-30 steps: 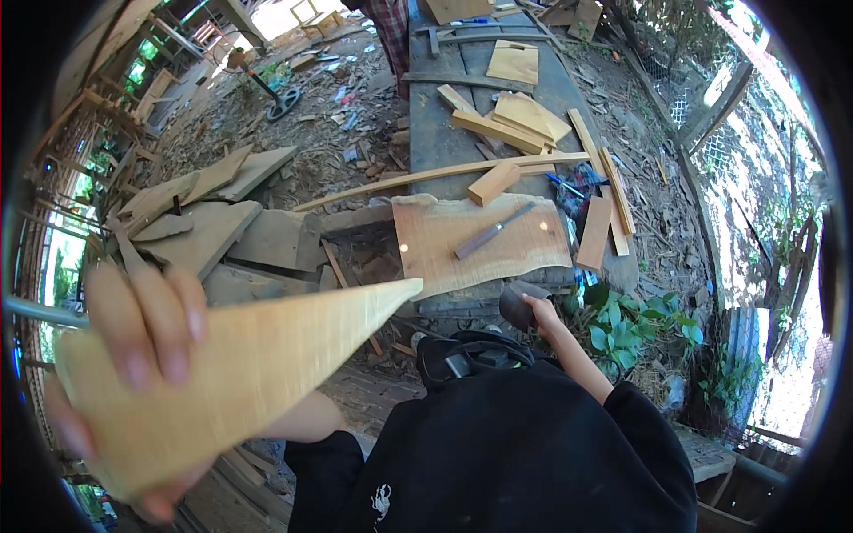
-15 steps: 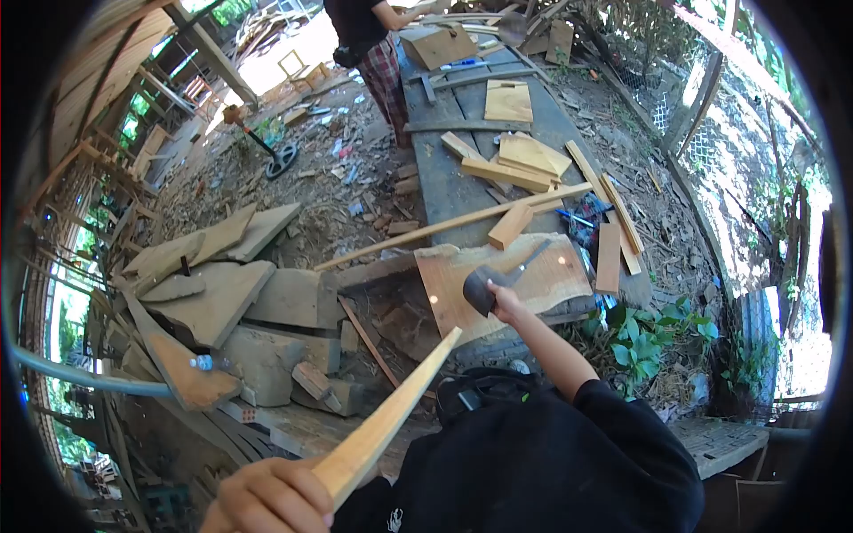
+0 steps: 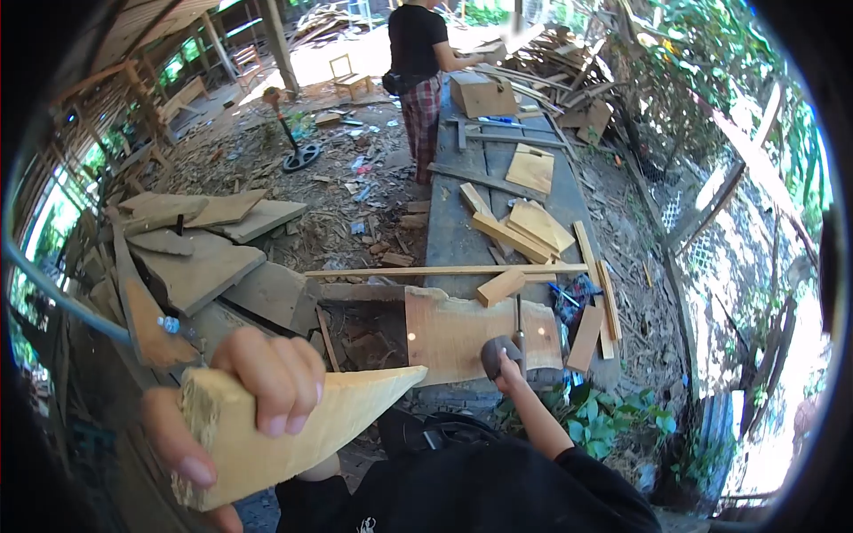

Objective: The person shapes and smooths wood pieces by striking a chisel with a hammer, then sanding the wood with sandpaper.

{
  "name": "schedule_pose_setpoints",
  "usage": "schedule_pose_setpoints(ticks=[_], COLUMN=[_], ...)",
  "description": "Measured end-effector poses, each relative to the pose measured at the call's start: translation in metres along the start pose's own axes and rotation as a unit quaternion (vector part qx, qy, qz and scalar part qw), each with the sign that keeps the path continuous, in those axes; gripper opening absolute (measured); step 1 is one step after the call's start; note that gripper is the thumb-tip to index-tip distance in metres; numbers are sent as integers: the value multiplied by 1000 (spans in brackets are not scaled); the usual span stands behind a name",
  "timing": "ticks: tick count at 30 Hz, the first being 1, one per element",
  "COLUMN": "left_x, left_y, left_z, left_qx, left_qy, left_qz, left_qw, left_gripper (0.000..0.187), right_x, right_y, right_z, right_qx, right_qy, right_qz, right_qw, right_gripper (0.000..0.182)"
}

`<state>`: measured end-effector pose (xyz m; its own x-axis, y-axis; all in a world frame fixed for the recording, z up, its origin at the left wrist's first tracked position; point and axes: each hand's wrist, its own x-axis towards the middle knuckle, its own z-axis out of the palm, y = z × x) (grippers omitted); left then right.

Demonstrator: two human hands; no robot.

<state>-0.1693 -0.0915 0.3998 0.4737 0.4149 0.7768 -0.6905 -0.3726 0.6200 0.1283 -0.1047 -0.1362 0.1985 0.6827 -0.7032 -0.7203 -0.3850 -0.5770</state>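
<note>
Left hand (image 3: 244, 391) is up close to the camera, fingers wrapped tight over the thick end of a pale tapered wooden wedge (image 3: 293, 425), its point aimed right toward the bench. Right hand (image 3: 506, 360) is out at arm's length, closed on a dark rounded mallet head (image 3: 494, 353) that sits at the near edge of a wide light wooden slab with a wavy edge (image 3: 462, 333). The two hands are well apart.

The slab lies on the near end of a long dark grey plank workbench (image 3: 449, 231). One metal chisel with a wooden handle (image 3: 519, 322) lies on the slab, just beside the mallet. One short pale wood block (image 3: 500, 287) rests at the slab's far edge, and one long thin wooden strip (image 3: 444, 270) runs across the bench behind it.

As for containers, one brown box (image 3: 480, 94) stands at the far end of the bench; what is in it cannot be seen. A person in a black top and plaid trousers (image 3: 419, 62) stands beside it.

No writing is readable; only a small white emblem (image 3: 365, 525) shows on the wearer's black top.
</note>
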Motion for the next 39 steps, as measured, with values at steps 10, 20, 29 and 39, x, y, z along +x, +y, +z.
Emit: schedule_pose_setpoints(ticks=[10,20,29,39], left_x=[34,60,28,-12], left_y=[-47,-73,-8,0], left_z=[26,47,54,120], left_qx=[4,-92,232,-56], left_qy=[-30,-13,-1,53], left_qz=[36,-2,264,38], left_qw=[999,996,936,996], left_gripper=[89,113,49,7], right_x=[-206,-289,-274,-270], right_y=[-137,-181,-183,-181], right_z=[96,167,158,168], right_qx=[-51,-296,-231,-200], right_qy=[-401,-528,-497,-466], right_qz=[-169,-345,-309,-331], right_qw=[899,717,777,796], right_gripper=[38,30,23,29])
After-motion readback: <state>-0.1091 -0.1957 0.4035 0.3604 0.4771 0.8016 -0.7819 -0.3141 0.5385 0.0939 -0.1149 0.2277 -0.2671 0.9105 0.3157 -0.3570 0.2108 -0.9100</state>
